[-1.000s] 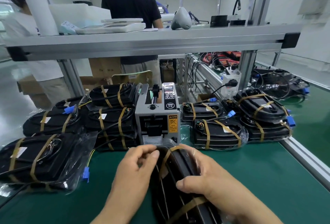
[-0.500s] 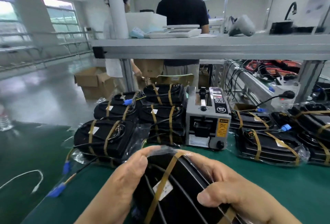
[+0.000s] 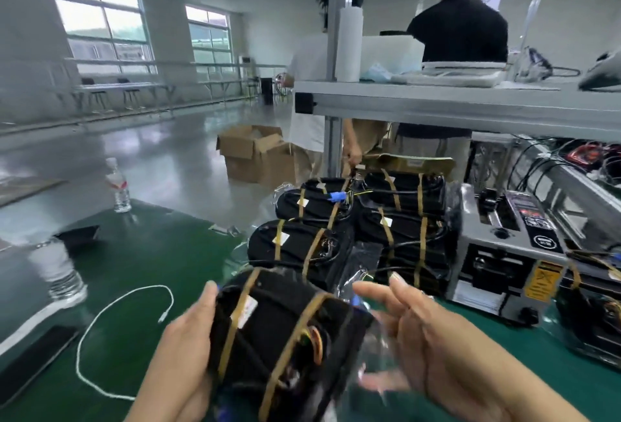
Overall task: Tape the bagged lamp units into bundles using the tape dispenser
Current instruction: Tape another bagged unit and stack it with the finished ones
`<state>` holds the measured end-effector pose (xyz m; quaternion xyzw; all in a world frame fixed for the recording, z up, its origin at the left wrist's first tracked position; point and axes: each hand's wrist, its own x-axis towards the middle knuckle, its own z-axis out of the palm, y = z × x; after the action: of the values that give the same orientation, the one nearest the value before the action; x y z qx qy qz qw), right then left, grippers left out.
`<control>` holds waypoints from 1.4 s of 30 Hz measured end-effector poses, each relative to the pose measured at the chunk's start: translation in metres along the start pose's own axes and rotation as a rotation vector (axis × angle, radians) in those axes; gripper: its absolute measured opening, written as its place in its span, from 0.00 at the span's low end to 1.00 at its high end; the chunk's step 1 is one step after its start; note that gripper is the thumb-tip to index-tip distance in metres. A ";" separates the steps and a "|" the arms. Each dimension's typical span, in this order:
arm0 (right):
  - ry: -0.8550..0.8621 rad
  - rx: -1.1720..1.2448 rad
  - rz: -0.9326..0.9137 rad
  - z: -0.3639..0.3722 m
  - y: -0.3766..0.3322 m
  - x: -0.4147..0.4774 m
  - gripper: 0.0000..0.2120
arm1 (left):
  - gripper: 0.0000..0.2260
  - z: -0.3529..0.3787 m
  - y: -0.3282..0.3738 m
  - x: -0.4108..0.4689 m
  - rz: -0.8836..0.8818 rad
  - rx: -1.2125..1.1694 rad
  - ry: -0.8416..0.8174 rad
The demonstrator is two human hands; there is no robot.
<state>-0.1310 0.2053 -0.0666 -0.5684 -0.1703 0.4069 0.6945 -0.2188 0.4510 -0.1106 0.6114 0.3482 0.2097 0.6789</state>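
Note:
A black bagged lamp bundle (image 3: 282, 331) with two brown tape bands is low in the middle of the view, over the green table (image 3: 161, 253). My left hand (image 3: 181, 347) grips its left side, thumb up along the edge. My right hand (image 3: 437, 347) is at its right end with fingers spread, touching the loose clear bag. The grey tape dispenser (image 3: 504, 253) stands behind to the right. Several taped bundles (image 3: 386, 220) are stacked between it and the held bundle.
More taped bundles (image 3: 591, 320) lie right of the dispenser. Left on the table are two water bottles (image 3: 119, 186), a white cable (image 3: 100, 320) and a dark phone (image 3: 33, 361). A metal shelf (image 3: 437, 102) runs overhead; two people and a cardboard box (image 3: 252, 152) are beyond it.
The view has swung left. The bundle has been carried left, away from the dispenser front. My right hand has loosened from gripping the bundle to spread fingers at its end.

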 end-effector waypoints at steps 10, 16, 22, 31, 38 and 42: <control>0.448 -0.132 -0.402 0.011 -0.056 0.067 0.29 | 0.16 0.057 0.102 0.087 0.088 -0.232 -0.091; 0.608 0.037 -0.356 -0.026 -0.093 0.135 0.18 | 0.05 0.115 0.126 0.145 0.121 -0.190 -0.151; 0.636 0.037 -0.309 -0.053 -0.090 0.171 0.24 | 0.09 0.141 0.112 0.180 0.087 -0.145 -0.131; 0.716 -0.084 -0.295 -0.067 -0.082 0.189 0.22 | 0.15 0.155 0.094 0.200 0.117 -0.006 -0.032; 0.807 -0.257 -0.288 -0.065 -0.071 0.179 0.17 | 0.15 0.155 0.097 0.191 0.144 0.106 0.031; 0.811 -0.266 -0.276 -0.059 -0.073 0.166 0.16 | 0.15 0.150 0.105 0.175 0.246 0.272 0.078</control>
<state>0.0393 0.2914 -0.0538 -0.7381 -0.0094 0.0295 0.6740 0.0224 0.4901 -0.0442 0.7268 0.3223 0.2657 0.5452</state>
